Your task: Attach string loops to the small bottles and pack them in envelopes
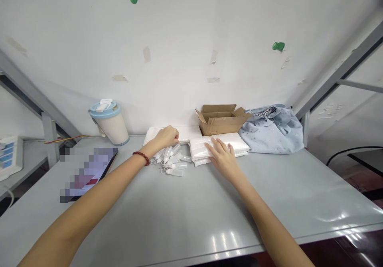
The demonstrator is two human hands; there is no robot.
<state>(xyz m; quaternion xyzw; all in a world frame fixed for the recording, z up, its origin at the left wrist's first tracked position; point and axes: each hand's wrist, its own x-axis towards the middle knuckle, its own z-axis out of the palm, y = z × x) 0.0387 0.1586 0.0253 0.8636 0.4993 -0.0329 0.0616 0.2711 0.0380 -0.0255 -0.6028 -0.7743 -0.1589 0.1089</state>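
My left hand, with a dark red bead bracelet on its wrist, is closed with its fingers curled down. It is just above a pile of small translucent bottles with white tops and thin loops. Whatever its fingertips grip is hidden. A flat white stack lies partly behind this hand. My right hand is open, its fingers spread on top of a second stack of white, plastic-looking packets, just right of the bottles.
Behind the packets stands an open cardboard box, with a light blue cloth bag to its right. A lidded cup and a tablet-like screen are on the left of the grey table. Metal frame bars flank both sides.
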